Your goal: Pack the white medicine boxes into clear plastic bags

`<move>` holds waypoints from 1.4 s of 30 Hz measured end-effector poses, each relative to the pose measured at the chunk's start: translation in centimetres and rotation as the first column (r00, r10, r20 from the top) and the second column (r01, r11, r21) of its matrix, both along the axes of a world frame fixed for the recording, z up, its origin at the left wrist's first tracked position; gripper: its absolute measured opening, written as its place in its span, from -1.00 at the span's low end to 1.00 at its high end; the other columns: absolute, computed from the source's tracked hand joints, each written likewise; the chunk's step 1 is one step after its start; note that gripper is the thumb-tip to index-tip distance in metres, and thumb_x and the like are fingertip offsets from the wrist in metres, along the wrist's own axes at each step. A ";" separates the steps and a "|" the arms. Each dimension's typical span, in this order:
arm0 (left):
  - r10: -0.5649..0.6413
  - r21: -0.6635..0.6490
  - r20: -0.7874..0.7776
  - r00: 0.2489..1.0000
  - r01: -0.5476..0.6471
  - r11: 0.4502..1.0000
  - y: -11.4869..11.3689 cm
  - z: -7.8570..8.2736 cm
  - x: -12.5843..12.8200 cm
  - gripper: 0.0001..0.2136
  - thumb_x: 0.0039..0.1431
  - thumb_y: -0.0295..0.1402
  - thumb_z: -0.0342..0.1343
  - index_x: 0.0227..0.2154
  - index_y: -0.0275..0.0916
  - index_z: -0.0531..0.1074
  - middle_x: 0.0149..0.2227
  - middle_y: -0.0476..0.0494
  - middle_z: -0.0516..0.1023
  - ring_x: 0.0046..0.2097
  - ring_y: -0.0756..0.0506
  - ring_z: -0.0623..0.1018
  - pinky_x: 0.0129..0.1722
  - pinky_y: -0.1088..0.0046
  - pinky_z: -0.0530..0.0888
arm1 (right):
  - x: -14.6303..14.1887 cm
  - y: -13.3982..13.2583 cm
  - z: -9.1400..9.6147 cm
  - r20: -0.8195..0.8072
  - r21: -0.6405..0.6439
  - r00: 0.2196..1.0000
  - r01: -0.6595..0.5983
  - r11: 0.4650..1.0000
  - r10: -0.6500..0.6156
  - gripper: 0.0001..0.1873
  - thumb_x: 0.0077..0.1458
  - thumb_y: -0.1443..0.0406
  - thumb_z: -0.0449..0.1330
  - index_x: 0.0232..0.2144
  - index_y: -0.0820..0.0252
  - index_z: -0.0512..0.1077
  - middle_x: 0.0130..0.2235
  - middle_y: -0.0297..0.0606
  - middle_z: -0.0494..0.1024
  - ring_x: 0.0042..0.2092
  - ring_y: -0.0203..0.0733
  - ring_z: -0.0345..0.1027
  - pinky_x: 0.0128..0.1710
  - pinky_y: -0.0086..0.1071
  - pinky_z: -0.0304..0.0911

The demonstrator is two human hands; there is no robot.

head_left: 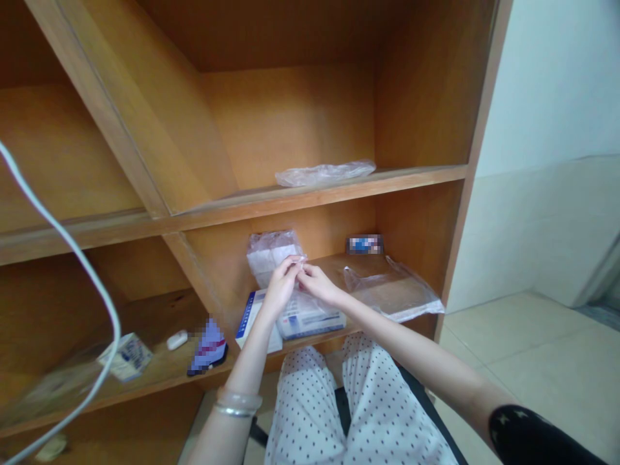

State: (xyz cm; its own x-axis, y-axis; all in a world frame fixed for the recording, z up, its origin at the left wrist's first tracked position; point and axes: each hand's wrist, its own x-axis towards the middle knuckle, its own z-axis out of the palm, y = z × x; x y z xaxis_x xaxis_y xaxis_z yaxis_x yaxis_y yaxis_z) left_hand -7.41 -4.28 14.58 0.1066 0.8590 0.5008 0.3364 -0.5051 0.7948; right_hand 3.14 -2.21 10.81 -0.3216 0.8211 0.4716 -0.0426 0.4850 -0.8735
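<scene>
My left hand [283, 281] and my right hand [317, 283] meet over the lower shelf. The fingers of both are pinched together on the gathered top of a clear plastic bag [316, 305]. Inside the bag lies a white and blue box [312, 324], resting near the shelf's front edge. Just left of it is another white box with a blue side [248, 321], partly hidden by my left forearm. Behind my left hand stands a white package in clear plastic [274, 248].
A flat clear plastic bag [397, 294] lies at right, its corner over the edge. Behind it sits a small blurred box [364, 244]. Crumpled plastic [324, 173] rests on the shelf above. A white cable [77, 248] hangs at left, before a small carton [128, 357].
</scene>
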 end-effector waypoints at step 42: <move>-0.120 -0.321 0.063 0.991 0.134 0.938 2.1 -1.7 -4.0 -0.79 -0.04 -0.28 0.02 -0.65 -0.26 0.40 -0.72 -0.01 0.38 -0.56 -0.01 0.39 -0.43 0.50 0.34 | 3.4 -3.1 1.5 0.524 0.741 0.701 -0.095 0.665 -0.484 -0.72 0.16 0.44 0.06 -0.13 0.12 0.45 -0.03 -0.28 0.49 0.07 -0.07 0.13 -0.02 -0.23 0.03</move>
